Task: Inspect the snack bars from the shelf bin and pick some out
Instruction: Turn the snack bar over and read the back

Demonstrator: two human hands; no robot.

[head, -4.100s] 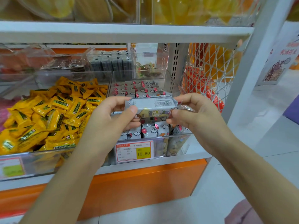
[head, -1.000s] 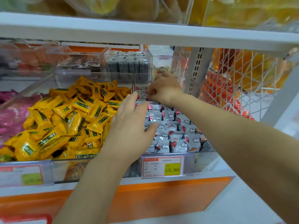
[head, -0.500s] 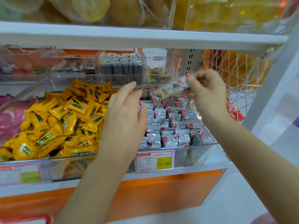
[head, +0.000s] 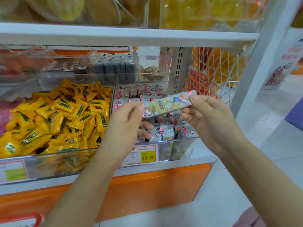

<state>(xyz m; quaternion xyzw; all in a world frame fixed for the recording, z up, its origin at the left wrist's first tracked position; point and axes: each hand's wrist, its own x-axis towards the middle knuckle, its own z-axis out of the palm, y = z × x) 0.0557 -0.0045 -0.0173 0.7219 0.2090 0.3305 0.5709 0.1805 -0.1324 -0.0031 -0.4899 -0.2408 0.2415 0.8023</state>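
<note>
Both hands, left hand [head: 129, 118] and right hand [head: 208, 117], pinch opposite ends of one snack bar [head: 167, 104] above the bin's [head: 180, 141] front edge, printed face up, probably for reading.

Bright, even shop light fills the view, casting only soft shadows under the white shelf board [head: 131, 37]. Pale glare streaks the clear bin fronts below that board. Goods above it are blurred and washed yellow. Wide-angle bending curves the board and stretches both forearms toward the corners.
</note>
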